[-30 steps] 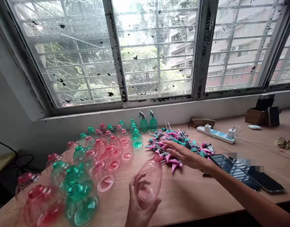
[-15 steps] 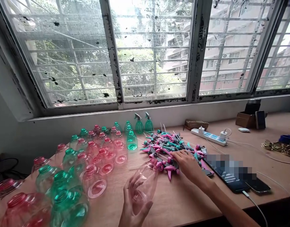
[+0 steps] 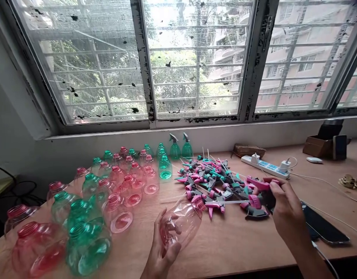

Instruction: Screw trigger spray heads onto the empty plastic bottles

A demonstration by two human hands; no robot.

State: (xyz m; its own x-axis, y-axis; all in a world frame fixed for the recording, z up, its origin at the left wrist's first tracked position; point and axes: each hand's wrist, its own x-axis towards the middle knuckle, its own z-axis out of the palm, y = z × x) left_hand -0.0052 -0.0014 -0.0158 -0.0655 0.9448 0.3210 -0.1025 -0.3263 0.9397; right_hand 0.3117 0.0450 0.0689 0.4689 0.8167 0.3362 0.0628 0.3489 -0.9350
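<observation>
At a wooden counter (image 3: pixel 233 248) below the window (image 3: pixel 195 58), a person's left hand (image 3: pixel 162 254) wrapped its fingers round a pink bottle (image 3: pixel 182 223) tipped on its side, neck turned toward the right hand (image 3: pixel 285 217), whose fingers pinched a pink trigger sprayer (image 3: pixel 258 186) beside the pile (image 3: pixel 210 176), tube (image 3: pixel 227 202) levelled at the opening.
</observation>
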